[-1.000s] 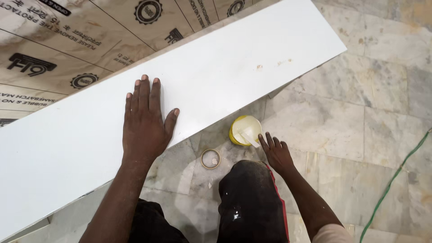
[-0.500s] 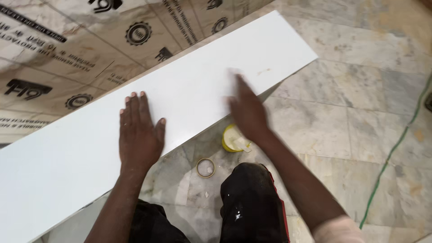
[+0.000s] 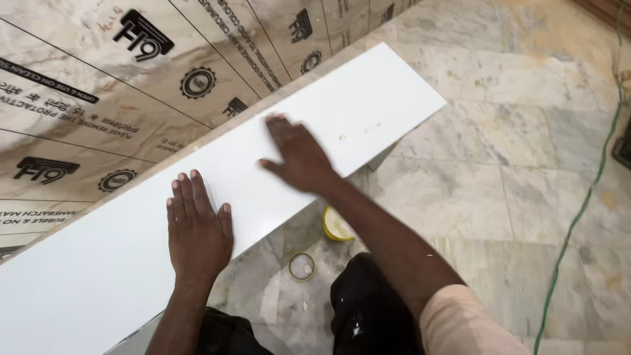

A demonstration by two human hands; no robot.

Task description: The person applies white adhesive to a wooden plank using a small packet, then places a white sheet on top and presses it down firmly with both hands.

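Both hands lie flat, fingers spread, holding nothing, on the long white flat board (image 3: 217,197) crossing mid-frame: left hand (image 3: 197,230) unmoved, right hand (image 3: 299,154) newly lifted from beside the yellow round container (image 3: 336,227), wiping the surface.

Single head-worn view, looking steeply down from above, facing forward past wearer's knees. Close range: white board (image 3: 217,197) crosses frame diagonally, both hands within arm's reach on it. Marble floor (image 3: 493,184) fills right side. No second view to overlap.
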